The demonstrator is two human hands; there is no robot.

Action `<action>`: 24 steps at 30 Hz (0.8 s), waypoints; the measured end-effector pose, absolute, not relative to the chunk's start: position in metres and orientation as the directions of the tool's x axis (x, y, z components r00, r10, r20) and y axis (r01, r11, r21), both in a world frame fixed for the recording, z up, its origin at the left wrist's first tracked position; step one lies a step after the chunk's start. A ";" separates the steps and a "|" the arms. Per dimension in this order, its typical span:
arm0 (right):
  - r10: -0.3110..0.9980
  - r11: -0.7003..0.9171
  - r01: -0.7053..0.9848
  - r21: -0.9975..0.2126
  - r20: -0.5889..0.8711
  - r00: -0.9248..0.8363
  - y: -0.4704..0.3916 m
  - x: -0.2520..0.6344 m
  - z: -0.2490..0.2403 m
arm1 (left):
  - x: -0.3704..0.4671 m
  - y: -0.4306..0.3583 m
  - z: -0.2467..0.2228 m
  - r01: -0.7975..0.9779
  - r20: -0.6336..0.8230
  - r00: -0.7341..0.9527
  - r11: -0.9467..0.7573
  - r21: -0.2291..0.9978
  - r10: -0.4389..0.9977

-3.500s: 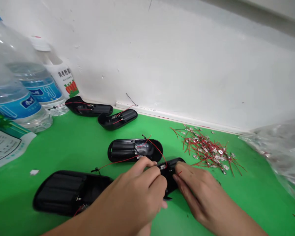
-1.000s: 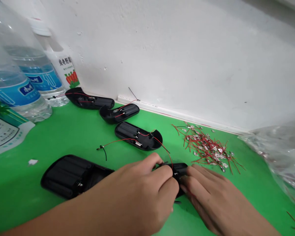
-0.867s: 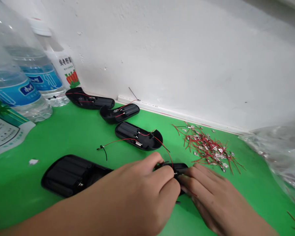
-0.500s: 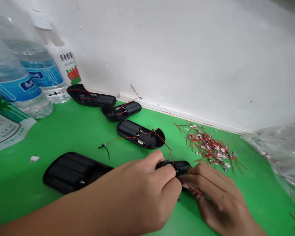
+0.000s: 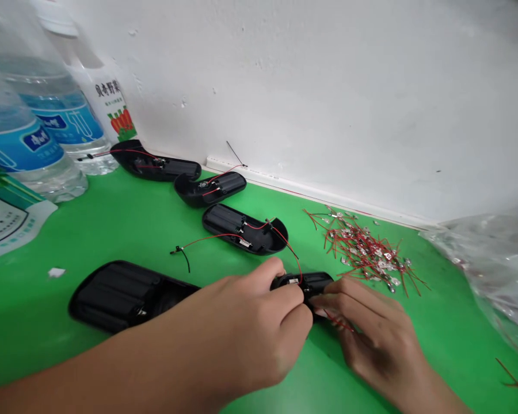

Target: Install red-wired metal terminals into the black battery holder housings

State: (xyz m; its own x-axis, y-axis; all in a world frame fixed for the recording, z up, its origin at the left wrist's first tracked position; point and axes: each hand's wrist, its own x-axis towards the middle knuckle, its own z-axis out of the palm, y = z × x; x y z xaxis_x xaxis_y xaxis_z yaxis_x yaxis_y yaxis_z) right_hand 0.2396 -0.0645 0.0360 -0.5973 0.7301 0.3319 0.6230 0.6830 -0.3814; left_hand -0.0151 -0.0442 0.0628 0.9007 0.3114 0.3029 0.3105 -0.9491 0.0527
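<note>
The left hand (image 5: 259,325) is curled narrow and grips the left end of a black, oblong plastic casing (image 5: 319,280) at the near centre of the green table (image 5: 129,230). The right hand (image 5: 373,322) has its fingertips pinched at the right side of this casing and holds a thin red insulated wire (image 5: 341,324); the exact contact at the tips is hidden.

Compared with 3.5 seconds earlier, a longer section of this wire is exposed between the right fingers. The rounded black plastic shell with red leads (image 5: 254,236), beyond the left hand, is now rotated and sits farther back, near the two black curved plastic shells at the far left (image 5: 155,164) (image 5: 211,187). The tangled pile of red wires with silver metal tabs (image 5: 366,247) remains at the right, near the wall (image 5: 328,103).
</note>
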 end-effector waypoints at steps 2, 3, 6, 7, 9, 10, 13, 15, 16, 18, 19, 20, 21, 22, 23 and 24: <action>0.727 0.686 0.621 -0.378 0.341 -0.596 -0.062 0.238 0.036 | -0.015 -0.044 0.064 0.298 0.284 0.911 -0.953 0.053 0.300; 0.724 0.690 0.618 -0.376 0.350 -0.595 -0.061 0.238 0.035 | -0.015 -0.044 0.065 0.315 0.268 0.908 -0.946 0.069 0.322; 0.736 0.676 0.625 -0.390 0.366 -0.569 -0.058 0.236 0.032 | -0.016 -0.045 0.066 0.415 0.210 0.871 -0.894 0.171 0.444; 0.749 0.662 0.637 -0.395 0.370 -0.549 -0.058 0.236 0.030 | -0.017 -0.045 0.066 0.444 0.190 0.856 -0.872 0.205 0.481; 0.776 0.628 0.671 -0.393 0.381 -0.503 -0.058 0.233 0.028 | -0.017 -0.046 0.065 0.475 0.177 0.834 -0.842 0.254 0.523; 0.785 0.613 0.688 -0.388 0.390 -0.480 -0.059 0.232 0.027 | -0.016 -0.047 0.064 0.483 0.181 0.825 -0.834 0.268 0.536; 0.792 0.596 0.703 -0.388 0.428 -0.435 -0.062 0.227 0.027 | -0.014 -0.049 0.060 0.508 0.221 0.792 -0.815 0.279 0.569; 0.791 0.598 0.682 -0.420 0.448 -0.418 -0.062 0.225 0.027 | -0.012 -0.050 0.056 0.513 0.244 0.778 -0.809 0.286 0.579; 0.791 0.600 0.668 -0.439 0.452 -0.413 -0.061 0.225 0.027 | -0.012 -0.050 0.054 0.514 0.252 0.771 -0.805 0.297 0.585; 0.791 0.604 0.643 -0.471 0.450 -0.414 -0.059 0.227 0.028 | -0.012 -0.049 0.051 0.508 0.249 0.765 -0.794 0.333 0.594; 0.790 0.608 0.633 -0.480 0.448 -0.419 -0.057 0.229 0.028 | -0.013 -0.049 0.050 0.494 0.237 0.774 -0.794 0.356 0.588; 0.786 0.613 0.624 -0.484 0.447 -0.426 -0.055 0.232 0.029 | -0.013 -0.048 0.049 0.483 0.230 0.778 -0.791 0.375 0.585; 0.781 0.621 0.618 -0.482 0.449 -0.435 -0.053 0.234 0.029 | -0.014 -0.046 0.049 0.476 0.225 0.782 -0.790 0.388 0.581; 0.775 0.629 0.614 -0.477 0.449 -0.444 -0.050 0.237 0.030 | -0.014 -0.045 0.049 0.473 0.227 0.780 -0.787 0.396 0.583; 0.766 0.639 0.611 -0.467 0.452 -0.457 -0.047 0.240 0.030 | -0.015 -0.044 0.048 0.479 0.230 0.772 -0.780 0.403 0.593; 0.755 0.653 0.606 -0.455 0.457 -0.470 -0.045 0.242 0.031 | -0.015 -0.043 0.048 0.486 0.233 0.762 -0.772 0.410 0.604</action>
State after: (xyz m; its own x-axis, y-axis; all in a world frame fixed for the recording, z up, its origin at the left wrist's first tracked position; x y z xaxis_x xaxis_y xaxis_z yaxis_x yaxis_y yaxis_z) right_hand 0.2417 -0.0445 0.0308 -0.4701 0.7551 0.4570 0.6058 0.6526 -0.4551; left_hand -0.0146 -0.0435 0.0485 0.7621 0.6039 0.2334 0.4860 -0.7717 0.4101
